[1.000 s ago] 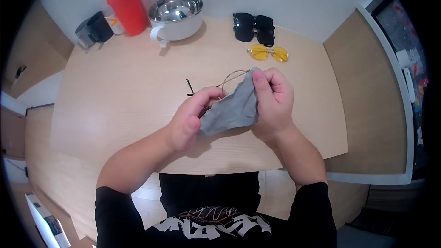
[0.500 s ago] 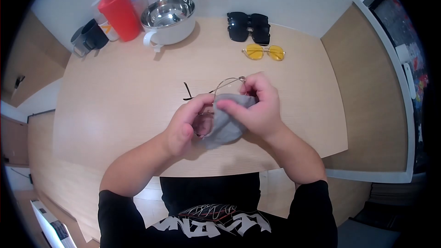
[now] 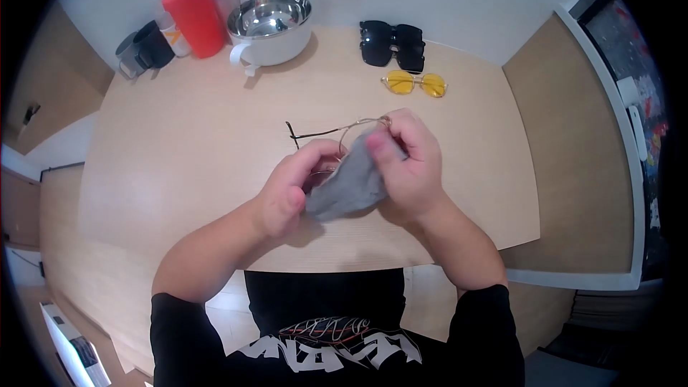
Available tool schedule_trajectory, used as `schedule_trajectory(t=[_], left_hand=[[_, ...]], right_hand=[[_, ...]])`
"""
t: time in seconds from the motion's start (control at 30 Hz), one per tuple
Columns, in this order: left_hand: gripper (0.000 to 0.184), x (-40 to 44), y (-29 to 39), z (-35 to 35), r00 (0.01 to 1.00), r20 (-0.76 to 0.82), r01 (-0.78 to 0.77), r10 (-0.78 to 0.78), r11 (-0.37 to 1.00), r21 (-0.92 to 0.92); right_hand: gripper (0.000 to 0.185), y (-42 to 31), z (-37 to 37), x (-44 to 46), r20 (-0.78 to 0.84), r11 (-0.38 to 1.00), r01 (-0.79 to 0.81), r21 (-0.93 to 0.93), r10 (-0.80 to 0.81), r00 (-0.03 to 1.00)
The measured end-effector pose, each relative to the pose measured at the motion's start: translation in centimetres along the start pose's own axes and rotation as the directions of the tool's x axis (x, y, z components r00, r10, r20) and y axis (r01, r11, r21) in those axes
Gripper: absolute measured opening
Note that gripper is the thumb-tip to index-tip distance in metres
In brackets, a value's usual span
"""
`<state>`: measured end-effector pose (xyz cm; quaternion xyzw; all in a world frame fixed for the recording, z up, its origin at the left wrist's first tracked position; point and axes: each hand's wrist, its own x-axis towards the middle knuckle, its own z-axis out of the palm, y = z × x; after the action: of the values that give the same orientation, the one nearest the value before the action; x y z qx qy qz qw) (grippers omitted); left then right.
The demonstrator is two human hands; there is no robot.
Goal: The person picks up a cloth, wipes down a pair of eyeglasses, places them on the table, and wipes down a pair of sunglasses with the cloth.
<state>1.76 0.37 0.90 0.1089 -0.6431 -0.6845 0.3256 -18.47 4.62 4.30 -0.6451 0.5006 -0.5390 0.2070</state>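
Note:
A pair of thin-framed eyeglasses [image 3: 315,134] is between my two hands, with its dark-tipped temple arms pointing up and left. My left hand [image 3: 287,185] is closed around the near side of the frame, mostly behind a grey cloth. In my right hand [image 3: 414,165] the grey cloth [image 3: 350,190] is pinched, thumb on top, against the far side of the glasses. The cloth drapes down toward my left palm and covers much of the lenses. Both hands are just above the wooden table near its front edge.
Yellow-tinted glasses [image 3: 416,84] lie beyond my right hand, with stacked black sunglasses [image 3: 391,46] behind them. Back left stand a white-sided steel bowl [image 3: 276,39], a red pitcher [image 3: 195,18] and dark mugs [image 3: 153,44]. The wooden table [image 3: 179,143] meets a wall behind.
The cloth has shifted and now hides more of the lens near my left hand. My right thumb has moved up and right, and the temple arms have tilted slightly.

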Motion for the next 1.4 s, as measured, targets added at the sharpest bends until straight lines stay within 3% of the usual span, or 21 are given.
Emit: schedule_trajectory(t=[0.17,0.23,0.3,0.37,0.43,0.57,0.7,0.77,0.83,1.03,1.2,1.4], left_hand=[[0.106,-0.2,0.4,0.3,0.999,-0.011,0.045,-0.045,0.998,-0.047],[0.106,-0.3,0.7,-0.3,0.997,0.014,0.071,-0.070,0.996,-0.046],[0.105,0.0,0.6,0.5,0.999,-0.029,0.033,-0.036,0.996,-0.078],[0.104,0.1,0.8,0.9,0.999,-0.039,0.009,-0.013,0.995,-0.104],[0.104,-0.1,1.4,0.5,0.999,0.021,0.028,-0.026,0.994,-0.108],[0.102,-0.4,0.4,0.0,0.999,0.029,0.029,-0.026,0.996,-0.082],[0.103,-0.3,1.1,0.5,0.999,0.009,0.043,-0.043,0.995,-0.091],[0.103,-0.1,0.8,0.6,1.000,0.016,0.000,0.002,0.997,-0.075],[0.103,-0.3,-0.5,0.1,0.997,0.075,-0.026,0.029,0.999,-0.031],[0.105,-0.1,-0.7,0.3,0.993,0.055,-0.103,0.100,0.992,0.071],[0.103,0.0,-2.5,-1.1,0.971,0.116,-0.233,0.207,0.926,0.296],[0.099,-0.1,-1.8,-1.4,0.976,0.169,-0.195,0.139,0.902,0.386]], right_hand=[[0.022,0.9,0.2,0.4,-0.002,0.967,0.026,0.255,-0.027,1.000],[0.016,-0.8,-0.1,0.4,0.064,0.999,-0.023,0.044,0.020,0.998],[0.015,-1.0,-0.2,0.5,0.063,1.000,-0.007,-0.016,0.008,0.998],[0.016,-0.2,-0.2,0.5,0.004,0.995,0.068,0.078,-0.068,0.998],[0.018,0.1,-0.4,0.6,0.005,0.978,-0.001,0.210,0.000,1.000],[0.019,0.7,1.0,-0.1,-0.027,0.956,-0.002,0.292,0.010,1.000],[0.020,0.0,0.1,0.0,0.029,0.991,-0.092,0.093,0.090,0.996],[0.026,1.1,0.0,0.3,-0.038,0.991,-0.013,0.130,0.019,0.999],[0.029,0.6,0.5,0.5,-0.059,0.983,-0.052,0.173,0.063,0.996],[0.034,-0.3,-0.1,0.2,0.010,0.997,-0.078,-0.021,0.078,0.997],[0.037,1.3,-0.3,0.5,0.004,0.999,-0.030,0.041,0.030,1.000],[0.033,-0.6,-0.4,0.5,0.028,0.997,-0.063,-0.036,0.064,0.998]])
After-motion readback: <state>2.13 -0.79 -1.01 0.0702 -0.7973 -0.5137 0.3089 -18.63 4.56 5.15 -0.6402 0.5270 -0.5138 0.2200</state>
